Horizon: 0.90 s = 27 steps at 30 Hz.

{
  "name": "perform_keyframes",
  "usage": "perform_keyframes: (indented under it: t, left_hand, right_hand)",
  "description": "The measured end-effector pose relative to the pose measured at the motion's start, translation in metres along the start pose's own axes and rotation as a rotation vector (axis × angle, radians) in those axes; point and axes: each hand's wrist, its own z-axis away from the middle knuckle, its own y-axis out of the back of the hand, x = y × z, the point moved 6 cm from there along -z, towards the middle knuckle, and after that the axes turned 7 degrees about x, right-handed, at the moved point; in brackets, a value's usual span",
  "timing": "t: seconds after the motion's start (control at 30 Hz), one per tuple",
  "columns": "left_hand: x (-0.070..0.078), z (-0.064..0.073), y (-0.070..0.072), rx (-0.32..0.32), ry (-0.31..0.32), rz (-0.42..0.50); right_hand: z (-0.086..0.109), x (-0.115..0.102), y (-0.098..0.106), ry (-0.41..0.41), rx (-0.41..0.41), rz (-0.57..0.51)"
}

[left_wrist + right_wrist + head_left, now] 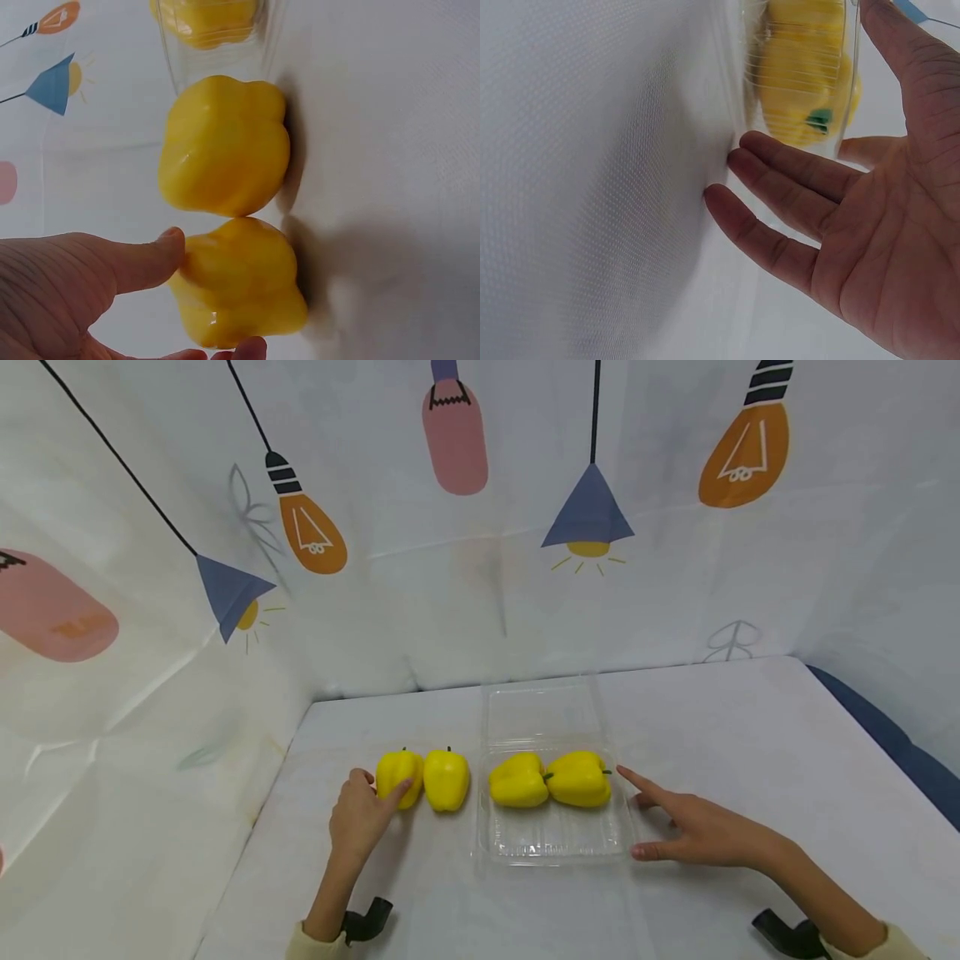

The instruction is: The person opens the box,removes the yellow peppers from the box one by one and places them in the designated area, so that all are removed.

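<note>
On the left of the table, my left hand (pixel 360 817) holds a yellow bell pepper (pixel 396 774), its thumb on the near side and its fingers round the outer side. A second yellow bell pepper (pixel 446 781) stands right beside that one, seen also in the left wrist view (pixel 225 146). Two more yellow bell peppers, a left one (pixel 517 781) and a right one (pixel 579 779), lie on their sides in a clear plastic clamshell box (pixel 555 847). My right hand (pixel 701 828) is at the box's right edge, its fingers spread and holding nothing.
The box's clear lid (pixel 543 710) lies folded back toward the far edge of the white table (pixel 712 727). A white sheet (pixel 450 585) printed with lamps and bulbs hangs behind and to the left. Something dark blue (pixel 885 718) shows past the table's right edge.
</note>
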Motion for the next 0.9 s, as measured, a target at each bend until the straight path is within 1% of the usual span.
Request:
perform_keyframes:
  t: [0.23,0.4,0.67,0.9]
  left_hand:
    - [0.005,0.001,0.004,-0.005,-0.004,-0.011]
    - [0.011,0.003,0.007,-0.001,-0.023,0.012]
    - [0.025,0.012,0.012,0.029,-0.085,0.064]
    - [0.038,0.016,0.012,0.025,-0.156,0.134]
  right_hand:
    - [-0.001,0.002,0.000,0.007,0.003,0.017]
    - [-0.001,0.003,0.000,0.016,0.001,0.033]
    - [-0.001,0.005,-0.001,0.017,-0.004,0.024]
    - [-0.001,0.004,-0.002,0.017,-0.012,0.018]
